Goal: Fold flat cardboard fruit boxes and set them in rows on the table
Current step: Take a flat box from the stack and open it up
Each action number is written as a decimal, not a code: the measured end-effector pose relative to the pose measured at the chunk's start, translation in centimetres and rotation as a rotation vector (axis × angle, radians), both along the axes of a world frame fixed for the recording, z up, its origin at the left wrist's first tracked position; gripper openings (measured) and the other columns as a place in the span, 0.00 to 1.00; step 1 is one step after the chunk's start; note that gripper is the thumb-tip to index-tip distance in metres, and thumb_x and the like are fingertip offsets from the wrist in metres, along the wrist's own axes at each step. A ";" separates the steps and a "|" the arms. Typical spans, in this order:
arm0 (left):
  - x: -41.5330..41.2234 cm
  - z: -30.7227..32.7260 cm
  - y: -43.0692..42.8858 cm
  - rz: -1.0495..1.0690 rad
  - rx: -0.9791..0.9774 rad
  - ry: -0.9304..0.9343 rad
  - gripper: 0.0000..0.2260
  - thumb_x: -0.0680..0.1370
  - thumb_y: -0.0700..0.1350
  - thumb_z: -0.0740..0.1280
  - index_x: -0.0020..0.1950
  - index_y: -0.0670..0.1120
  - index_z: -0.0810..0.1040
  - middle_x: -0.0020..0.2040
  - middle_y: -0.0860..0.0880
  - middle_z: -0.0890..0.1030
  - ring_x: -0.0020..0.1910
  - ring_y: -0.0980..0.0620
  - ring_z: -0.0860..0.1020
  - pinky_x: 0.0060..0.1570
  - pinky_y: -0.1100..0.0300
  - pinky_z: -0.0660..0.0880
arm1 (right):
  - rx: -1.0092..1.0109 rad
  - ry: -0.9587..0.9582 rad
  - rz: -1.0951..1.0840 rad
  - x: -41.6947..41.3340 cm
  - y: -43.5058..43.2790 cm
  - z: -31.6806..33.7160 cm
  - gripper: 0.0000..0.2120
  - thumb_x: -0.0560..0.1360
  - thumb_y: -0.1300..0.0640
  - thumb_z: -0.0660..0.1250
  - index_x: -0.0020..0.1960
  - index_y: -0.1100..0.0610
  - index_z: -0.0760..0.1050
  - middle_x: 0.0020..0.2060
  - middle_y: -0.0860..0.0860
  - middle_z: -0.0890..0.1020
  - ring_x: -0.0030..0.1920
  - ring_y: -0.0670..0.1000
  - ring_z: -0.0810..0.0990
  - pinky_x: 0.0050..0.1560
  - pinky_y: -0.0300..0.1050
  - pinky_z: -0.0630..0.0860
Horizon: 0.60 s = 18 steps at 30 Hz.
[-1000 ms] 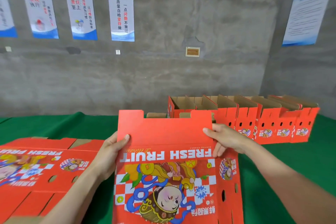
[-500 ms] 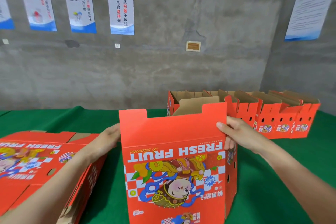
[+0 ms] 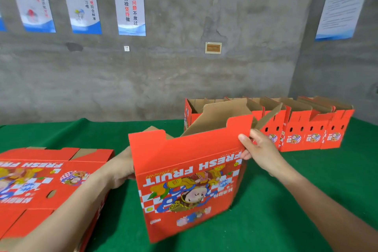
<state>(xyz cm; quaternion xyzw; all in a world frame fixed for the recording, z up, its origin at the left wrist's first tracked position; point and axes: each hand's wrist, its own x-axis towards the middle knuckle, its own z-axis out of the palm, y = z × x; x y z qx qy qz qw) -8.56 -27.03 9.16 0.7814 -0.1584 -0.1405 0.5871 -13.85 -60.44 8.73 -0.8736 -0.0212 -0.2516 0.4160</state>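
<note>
A red cardboard fruit box (image 3: 190,180) printed "FRESH FRUIT" upside down stands in the middle of the green table (image 3: 266,221), opened into a tube with its brown inside showing at the top. My left hand (image 3: 120,168) holds its left edge, fingers hidden behind the panel. My right hand (image 3: 257,149) grips the top right corner, thumb on the front face. To the left lies a stack of flat red boxes (image 3: 45,182) under my left forearm.
A row of folded red boxes (image 3: 296,127) stands at the back right of the table, open tops up. A grey concrete wall with posters (image 3: 128,2) rises behind the table.
The flat box has been raised and spread open from a flat sheet into a standing tube. Both hands moved up and apart with it; the left hand slid behind the left edge.
</note>
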 end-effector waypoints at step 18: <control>2.1 -5.8 -2.2 0.799 -0.403 -0.016 0.16 0.75 0.30 0.61 0.55 0.45 0.82 0.47 0.45 0.84 0.45 0.45 0.81 0.52 0.48 0.79 | 0.272 0.158 -0.212 -1.4 1.6 -4.6 0.26 0.77 0.44 0.63 0.27 0.56 0.60 0.24 0.52 0.64 0.26 0.49 0.63 0.33 0.43 0.59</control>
